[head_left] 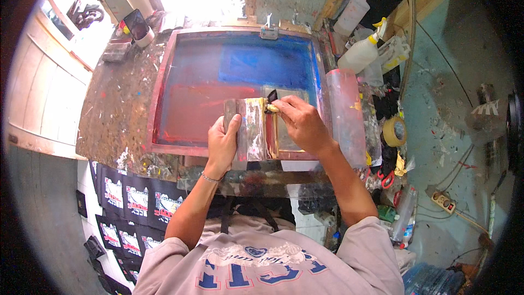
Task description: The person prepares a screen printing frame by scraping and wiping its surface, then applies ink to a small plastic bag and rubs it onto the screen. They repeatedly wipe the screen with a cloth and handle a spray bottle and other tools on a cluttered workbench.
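Note:
My left hand (221, 145) grips a wooden squeegee (253, 131) by its side, the thumb laid along its face. The squeegee is streaked with white, yellow and dark ink and is held above the near part of a framed printing screen (155, 114). My right hand (301, 123) pinches a small black scrap (272, 96), apparently cloth, at the squeegee's far right corner. Yellow ink shows by the fingertips there. The screen lies on the stained table, its mesh coloured blue at the far right and red at the near left.
A metal hinge clamp (268, 32) holds the screen's far edge. On the right are a spray bottle (360, 53), a tape roll (394, 131), red-handled scissors (386, 179) and a power strip (443, 202). A phone (136, 24) stands far left; printed black fabric (136, 199) lies lower left.

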`<state>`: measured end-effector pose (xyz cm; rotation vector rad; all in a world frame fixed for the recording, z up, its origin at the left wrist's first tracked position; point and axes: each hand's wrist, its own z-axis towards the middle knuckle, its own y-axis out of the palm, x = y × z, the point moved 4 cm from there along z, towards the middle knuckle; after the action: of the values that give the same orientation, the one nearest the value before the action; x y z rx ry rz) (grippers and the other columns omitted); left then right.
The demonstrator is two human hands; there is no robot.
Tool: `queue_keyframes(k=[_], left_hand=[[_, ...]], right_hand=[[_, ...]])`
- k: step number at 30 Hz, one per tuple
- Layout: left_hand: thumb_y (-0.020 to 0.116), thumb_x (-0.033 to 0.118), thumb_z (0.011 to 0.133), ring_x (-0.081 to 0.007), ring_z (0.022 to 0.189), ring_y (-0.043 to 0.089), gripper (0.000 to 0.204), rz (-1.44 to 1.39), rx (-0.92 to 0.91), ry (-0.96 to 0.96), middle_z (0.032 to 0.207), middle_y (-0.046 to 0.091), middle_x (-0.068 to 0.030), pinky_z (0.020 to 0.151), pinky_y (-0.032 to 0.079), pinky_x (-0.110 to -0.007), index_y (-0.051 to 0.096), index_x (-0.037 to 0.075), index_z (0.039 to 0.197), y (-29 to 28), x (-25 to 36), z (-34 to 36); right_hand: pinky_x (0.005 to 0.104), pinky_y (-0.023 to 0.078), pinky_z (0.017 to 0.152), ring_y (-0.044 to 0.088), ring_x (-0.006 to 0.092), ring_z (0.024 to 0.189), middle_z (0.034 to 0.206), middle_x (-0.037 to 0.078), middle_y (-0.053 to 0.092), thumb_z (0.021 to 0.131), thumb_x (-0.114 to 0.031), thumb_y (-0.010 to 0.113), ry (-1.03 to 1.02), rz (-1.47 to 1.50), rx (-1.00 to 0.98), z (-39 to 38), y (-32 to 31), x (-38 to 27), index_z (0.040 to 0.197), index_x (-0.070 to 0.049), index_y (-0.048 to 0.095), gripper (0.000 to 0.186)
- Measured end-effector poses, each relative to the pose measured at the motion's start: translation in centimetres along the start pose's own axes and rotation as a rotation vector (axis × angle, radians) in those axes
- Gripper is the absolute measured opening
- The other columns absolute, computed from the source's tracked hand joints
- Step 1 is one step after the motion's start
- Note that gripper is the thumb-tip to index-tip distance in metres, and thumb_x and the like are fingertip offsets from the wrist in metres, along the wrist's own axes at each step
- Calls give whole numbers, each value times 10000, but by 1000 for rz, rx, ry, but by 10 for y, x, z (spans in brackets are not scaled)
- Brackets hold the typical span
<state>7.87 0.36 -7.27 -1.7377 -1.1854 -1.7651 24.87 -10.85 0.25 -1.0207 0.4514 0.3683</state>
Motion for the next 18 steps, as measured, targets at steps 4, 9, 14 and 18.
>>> queue_keyframes(k=[4, 9, 14, 18], left_hand=[[589, 266, 1070, -36, 769, 594, 266, -56, 4, -36, 919, 692, -3, 661, 501, -236, 644, 7, 1048, -10, -10, 4], [584, 256, 1072, -35, 779, 601, 263, -56, 33, -74, 928, 696, -2, 671, 503, -235, 652, 2, 1075, -10, -16, 9], [582, 245, 1074, -35, 778, 599, 255, -31, 52, -53, 937, 695, 0, 680, 503, -233, 648, -2, 1085, -13, -20, 10], [579, 242, 1075, -34, 780, 596, 253, -48, 21, -23, 947, 697, -3, 683, 505, -231, 643, -3, 1090, -8, -23, 7]], right_hand=[[440, 558, 856, 679, 400, 985, 1054, 208, 681, 891, 41, 631, -57, 18, -8, -13, 4, -14, 1107, 32, 669, 220], [451, 548, 843, 665, 408, 940, 968, 210, 662, 826, 54, 607, 31, 124, -171, -26, 6, -25, 1060, 37, 661, 241], [398, 545, 790, 682, 367, 882, 962, 174, 684, 881, 21, 665, 46, 198, -126, -2, -18, -12, 1058, 21, 701, 180], [396, 548, 786, 686, 369, 887, 973, 186, 681, 882, 30, 663, 95, 126, -49, 31, -11, 10, 1083, 22, 712, 207]])
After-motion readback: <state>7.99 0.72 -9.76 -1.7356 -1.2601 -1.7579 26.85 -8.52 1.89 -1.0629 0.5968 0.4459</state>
